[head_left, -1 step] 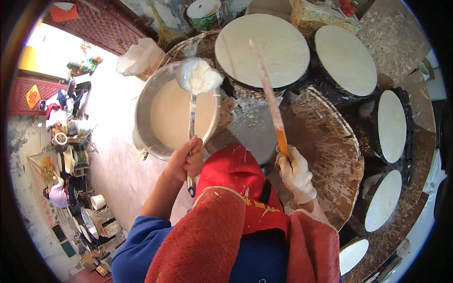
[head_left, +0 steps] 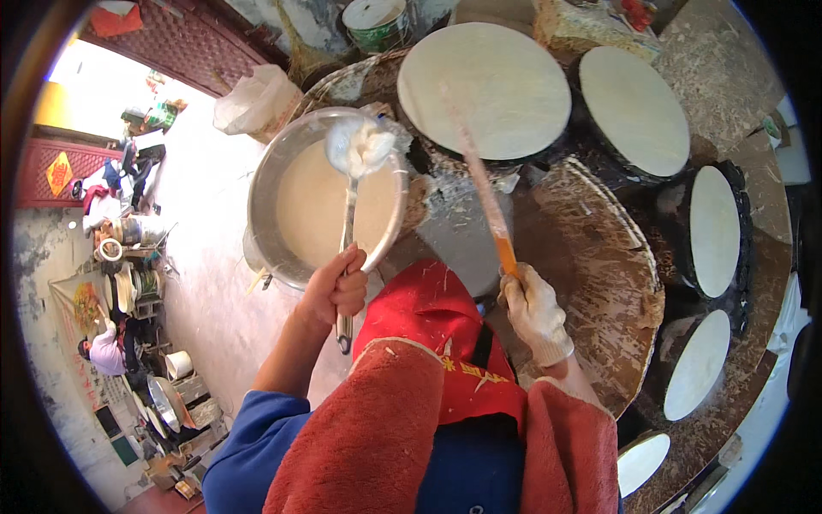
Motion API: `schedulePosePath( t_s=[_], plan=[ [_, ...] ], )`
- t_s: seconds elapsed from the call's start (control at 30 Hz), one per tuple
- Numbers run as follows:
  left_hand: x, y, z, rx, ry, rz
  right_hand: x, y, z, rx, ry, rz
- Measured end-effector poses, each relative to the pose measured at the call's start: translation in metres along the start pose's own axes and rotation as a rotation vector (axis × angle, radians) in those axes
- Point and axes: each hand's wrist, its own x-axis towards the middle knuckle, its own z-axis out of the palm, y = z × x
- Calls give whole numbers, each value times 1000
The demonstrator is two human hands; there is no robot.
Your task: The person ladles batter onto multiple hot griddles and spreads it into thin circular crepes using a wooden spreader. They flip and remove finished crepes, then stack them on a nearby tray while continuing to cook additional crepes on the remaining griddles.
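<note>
My bare left hand (head_left: 341, 289) is closed round the handle of a metal ladle (head_left: 351, 210). A lump of thick white batter (head_left: 373, 147) sits in its bowl, over the far rim of a metal pot (head_left: 400, 184) of pale liquid batter (head_left: 321, 206). My right hand (head_left: 535, 315), in a whitish work glove, grips the orange handle of a long flat spatula (head_left: 481, 178) smeared with batter. Its blurred tip reaches over the near left part of a big round griddle (head_left: 488, 90) covered by a pale, thin layer.
More round griddles with pale tops curve down the right: one beside the big one (head_left: 634, 111), then others (head_left: 715, 231), (head_left: 698, 364), (head_left: 642, 464). A brown, batter-crusted round surface (head_left: 591, 274) lies nearer. A plastic bag (head_left: 257, 101) and green bucket (head_left: 375, 26) stand behind; another person (head_left: 107, 353) is far left.
The ladle's bowl has shifted slightly and its batter lump looks smaller and reshaped. The spatula's tip has moved a little left and nearer. Both hands keep their hold.
</note>
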Motion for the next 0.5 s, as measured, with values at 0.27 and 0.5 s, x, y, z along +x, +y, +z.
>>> schedulePosePath(
  t_s=[0.27, 0.5],
  plan=[
    [44, 118, -194, 74, 265, -318, 110, -55, 145, -631, -302, 128],
    [127, 79, -279, 605, 591, -407, 103, -79, 219, -816, -465, 304]
  ],
)
